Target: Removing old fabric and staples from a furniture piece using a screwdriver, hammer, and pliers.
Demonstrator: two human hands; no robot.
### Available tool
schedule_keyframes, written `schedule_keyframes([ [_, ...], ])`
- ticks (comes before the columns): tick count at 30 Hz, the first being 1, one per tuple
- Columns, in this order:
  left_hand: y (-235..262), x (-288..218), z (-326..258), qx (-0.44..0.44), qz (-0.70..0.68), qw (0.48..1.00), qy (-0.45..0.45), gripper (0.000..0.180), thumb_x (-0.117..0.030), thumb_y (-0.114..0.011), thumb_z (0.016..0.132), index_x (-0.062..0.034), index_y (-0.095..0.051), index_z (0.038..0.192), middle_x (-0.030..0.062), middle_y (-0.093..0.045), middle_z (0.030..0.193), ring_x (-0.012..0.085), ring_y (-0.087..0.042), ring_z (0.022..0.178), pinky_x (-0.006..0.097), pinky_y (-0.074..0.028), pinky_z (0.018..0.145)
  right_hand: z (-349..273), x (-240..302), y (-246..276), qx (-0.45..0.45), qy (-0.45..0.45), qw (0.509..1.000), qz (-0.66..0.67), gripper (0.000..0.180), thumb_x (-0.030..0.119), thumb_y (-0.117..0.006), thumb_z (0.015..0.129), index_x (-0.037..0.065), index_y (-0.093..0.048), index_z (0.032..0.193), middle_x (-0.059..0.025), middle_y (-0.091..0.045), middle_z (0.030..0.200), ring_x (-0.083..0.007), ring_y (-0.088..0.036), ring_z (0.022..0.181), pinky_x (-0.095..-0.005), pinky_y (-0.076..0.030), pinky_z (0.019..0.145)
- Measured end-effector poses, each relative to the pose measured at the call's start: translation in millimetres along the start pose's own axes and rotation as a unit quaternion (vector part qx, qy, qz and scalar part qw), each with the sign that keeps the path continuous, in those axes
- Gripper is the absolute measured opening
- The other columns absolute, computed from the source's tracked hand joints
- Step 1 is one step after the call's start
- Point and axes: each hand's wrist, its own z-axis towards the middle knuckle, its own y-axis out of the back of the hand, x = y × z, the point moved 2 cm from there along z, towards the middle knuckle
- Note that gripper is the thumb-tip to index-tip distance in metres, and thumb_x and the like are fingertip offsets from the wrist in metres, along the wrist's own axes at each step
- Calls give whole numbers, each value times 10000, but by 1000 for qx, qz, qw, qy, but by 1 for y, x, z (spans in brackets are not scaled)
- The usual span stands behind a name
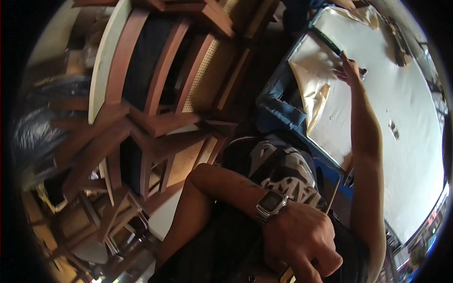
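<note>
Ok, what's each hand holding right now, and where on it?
Left hand is fisted around the lower end of a thin wooden stick. Right hand rests on the cream sheet; whether it grips anything cannot be told.

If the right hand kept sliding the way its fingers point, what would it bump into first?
The right hand points up across the white table. First in line looks like the dark flat thing at its fingertips, lying by the cream cloth. Depth is hard to judge here.
</note>
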Motion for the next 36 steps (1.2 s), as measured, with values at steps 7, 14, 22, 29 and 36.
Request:
schedule_keyframes([
  [7, 30, -47, -6, -88, -258, 962, 17, 388, -129, -554, 874, -102, -524, 1260, 79, -509, 767, 159, -508, 533, 251, -410, 430, -8, -105, 82, -201, 432, 877, -64, 284, 239, -618, 817, 9, -515, 948, -101, -532, 843, -228, -563, 603, -328, -555, 549],
  [14, 60, -112, -49, 44, -163, 985, 23, 210, -106, -494, 865, -170, -643, 998, 15, -536, 784, 139, -461, 540, 261, -329, 449, -227, -71, -2, -291, 214, 902, 237, 754, -34, -540, 784, 29, -57, 1359, -138, -568, 858, -169, -536, 495, -250, -443, 436],
  [22, 86, -95, -71, 218, -42, 968, 114, 166, -207, -595, 811, -181, -618, 974, -19, -500, 713, 85, -451, 517, 236, -336, 412, -396, -178, -51, -411, 258, 840, 241, 338, 61, -504, 854, -15, -475, 1182, -80, -526, 772, -116, -473, 495, -211, -388, 425],
  [29, 46, 43, -206, 456, 213, 802, 321, 272, -305, -629, 763, -93, -552, 612, 93, -593, 615, 288, -609, 599, 381, -476, 512, -421, -257, -105, -429, 108, 811, 384, 385, 430, -363, 951, 64, -456, 872, -12, -378, 635, -110, -394, 501, -247, -333, 458],
  [36, 30, 84, -255, 534, 244, 748, 309, 304, -302, -611, 766, -93, -531, 560, 114, -552, 558, 313, -582, 578, 402, -453, 514, -438, -300, -117, -436, 165, 754, 462, 441, 508, -369, 928, 83, -485, 932, 13, -383, 637, -99, -368, 527, -252, -328, 510],
])
